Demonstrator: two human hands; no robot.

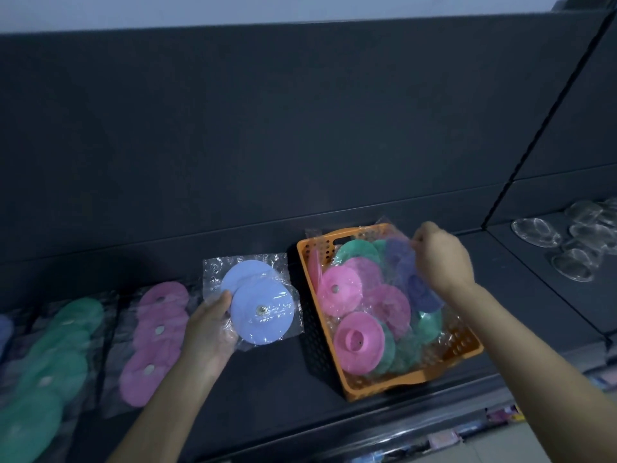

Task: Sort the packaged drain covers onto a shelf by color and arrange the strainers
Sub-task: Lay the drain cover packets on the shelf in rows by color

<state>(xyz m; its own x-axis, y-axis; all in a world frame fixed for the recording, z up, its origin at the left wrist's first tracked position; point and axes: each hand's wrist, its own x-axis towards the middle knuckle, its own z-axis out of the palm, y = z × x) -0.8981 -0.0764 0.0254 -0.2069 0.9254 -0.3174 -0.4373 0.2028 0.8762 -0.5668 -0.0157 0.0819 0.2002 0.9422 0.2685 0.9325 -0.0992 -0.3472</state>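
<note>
Sorting is under way. The left hand (208,325) grips two blue drain covers (258,304) above the shelf (267,372). The right hand (440,259) pinches another blue packet (419,289) in the orange basket (377,384). Next: lift it clear and start a blue row beside the pink row (155,342).

I face a dark shelf (334,416); its dark back panel (267,128) rises behind, pale wall (233,8) above, light dim.

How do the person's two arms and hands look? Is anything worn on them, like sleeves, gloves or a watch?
Both forearms are bare up to the picture's lower edge: no sleeve shows. The left hand and the right hand carry no gloves. No watch, bracelet or ring is visible, though the dim, slightly blurred picture could hide small details.
</note>
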